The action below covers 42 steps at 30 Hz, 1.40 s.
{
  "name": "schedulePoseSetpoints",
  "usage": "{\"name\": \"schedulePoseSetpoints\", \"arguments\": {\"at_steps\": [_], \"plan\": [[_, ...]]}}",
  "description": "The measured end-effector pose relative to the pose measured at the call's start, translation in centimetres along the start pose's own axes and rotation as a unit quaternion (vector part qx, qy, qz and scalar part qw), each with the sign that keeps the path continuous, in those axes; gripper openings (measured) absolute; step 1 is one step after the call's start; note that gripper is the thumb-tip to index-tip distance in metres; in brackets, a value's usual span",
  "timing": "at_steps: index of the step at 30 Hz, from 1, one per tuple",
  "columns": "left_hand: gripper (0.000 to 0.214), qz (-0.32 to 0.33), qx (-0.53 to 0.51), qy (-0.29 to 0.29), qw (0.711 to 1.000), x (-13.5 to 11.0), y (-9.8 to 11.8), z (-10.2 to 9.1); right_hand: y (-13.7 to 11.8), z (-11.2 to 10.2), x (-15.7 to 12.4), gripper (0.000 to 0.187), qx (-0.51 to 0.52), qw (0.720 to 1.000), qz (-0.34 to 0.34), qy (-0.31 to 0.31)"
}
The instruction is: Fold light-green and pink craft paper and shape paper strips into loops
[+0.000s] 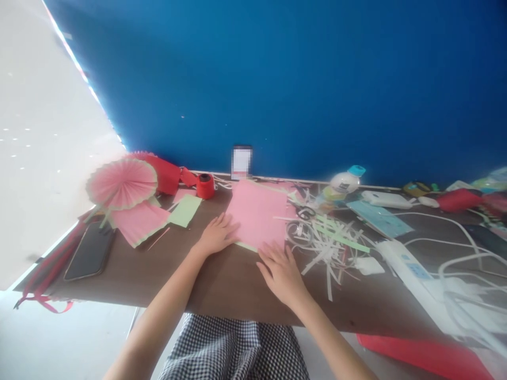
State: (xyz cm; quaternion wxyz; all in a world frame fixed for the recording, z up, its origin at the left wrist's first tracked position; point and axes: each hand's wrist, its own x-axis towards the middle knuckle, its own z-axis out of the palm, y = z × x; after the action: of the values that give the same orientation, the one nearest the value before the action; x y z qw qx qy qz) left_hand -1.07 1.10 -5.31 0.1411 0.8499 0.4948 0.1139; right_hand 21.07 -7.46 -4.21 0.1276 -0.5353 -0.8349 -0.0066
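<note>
A pink paper sheet (258,214) lies in the middle of the dark wooden table, with a thin green edge showing along its near side. My left hand (216,235) rests at the sheet's left near corner, fingers stretched out and fingertips touching it. At the near right corner, my right hand (282,272) lies palm down with its fingers spread, the tips on the paper. Neither hand grips anything. Right beside the sheet is a tangled pile of white and green paper strips (336,245).
To the left are a pleated pink paper fan (123,184), a green paper piece (185,211), a red round container (205,186) and a phone (90,250). On the right stand a bottle (344,182) and a white power strip (412,269) with cables. A blue partition (277,89) rises behind.
</note>
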Motion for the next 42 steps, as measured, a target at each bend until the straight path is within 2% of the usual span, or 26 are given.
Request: {"name": "schedulePoseSetpoints", "arguments": {"at_steps": [2, 6, 8, 11, 14, 17, 19, 22, 24, 26, 29, 32, 35, 38, 40, 42], "plan": [[0.046, -0.003, -0.023, 0.016, 1.0, 0.2, -0.2, -0.1, -1.1, 0.1, 0.7, 0.033, 0.007, 1.0, 0.002, 0.018], [0.043, -0.016, -0.064, 0.065, 0.996, 0.3, -0.9, -0.6, -3.7, 0.3, 1.6, 0.039, 0.069, 0.995, -0.074, 0.005], [0.043, -0.016, -0.05, 0.061, 0.997, 0.2, -1.0, -0.9, -4.3, 0.2, 1.2, 0.043, 0.092, 0.992, -0.09, -0.013], [0.055, -0.021, -0.031, 0.034, 0.999, 0.0, -0.8, -1.0, -4.2, -0.3, -0.2, 0.045, 0.117, 0.987, -0.102, -0.034], [0.064, -0.038, -0.025, 0.029, 0.999, -0.1, -0.1, -0.9, -4.2, -0.8, -1.4, 0.043, 0.14, 0.983, -0.115, -0.035], [0.065, -0.051, -0.017, 0.033, 0.998, -0.3, 0.6, -0.8, -5.3, -1.1, -2.6, 0.044, 0.16, 0.976, -0.141, -0.037], [0.061, -0.052, -0.013, 0.034, 0.998, -0.3, 0.7, -0.7, -6.7, -1.2, -3.5, 0.042, 0.178, 0.961, -0.201, -0.057], [0.048, -0.047, -0.024, 0.024, 0.998, -0.3, 0.2, -0.7, -8.5, -1.5, -4.5, 0.045, 0.202, 0.915, -0.336, -0.09], [0.042, -0.049, -0.034, 0.018, 0.998, -0.3, -0.3, -0.9, -8.7, -1.8, -4.6, 0.046, 0.21, 0.911, -0.346, -0.079], [0.043, -0.044, -0.033, 0.018, 0.998, -0.2, -0.8, -1.0, -7.9, -2.3, -3.9, 0.042, 0.214, 0.933, -0.286, -0.04], [0.048, -0.029, -0.028, 0.006, 0.999, -0.3, -1.3, -1.4, -4.5, -3.0, -1.6, 0.033, 0.236, 0.958, -0.16, 0.031], [0.044, -0.006, -0.031, 0.003, 0.999, -0.4, -1.4, -2.2, 0.7, -3.4, 1.4, 0.024, 0.273, 0.955, -0.02, 0.115], [0.038, -0.002, -0.016, 0.04, 0.999, -0.5, -1.3, -2.9, 5.9, -3.5, 3.9, 0.023, 0.234, 0.946, 0.113, 0.194], [0.042, -0.014, 0.005, 0.081, 0.997, -0.3, -0.6, -2.9, 9.7, -3.1, 5.6, 0.024, 0.166, 0.953, 0.175, 0.184], [0.045, 0.002, 0.01, 0.092, 0.996, -0.1, -0.1, -2.3, 11.1, -2.5, 6.5, 0.025, 0.142, 0.964, 0.175, 0.139], [0.064, 0.013, 0.015, 0.077, 0.997, 0.0, 0.0, -1.7, 11.8, -2.0, 7.4, 0.027, 0.122, 0.975, 0.155, 0.099]]}}
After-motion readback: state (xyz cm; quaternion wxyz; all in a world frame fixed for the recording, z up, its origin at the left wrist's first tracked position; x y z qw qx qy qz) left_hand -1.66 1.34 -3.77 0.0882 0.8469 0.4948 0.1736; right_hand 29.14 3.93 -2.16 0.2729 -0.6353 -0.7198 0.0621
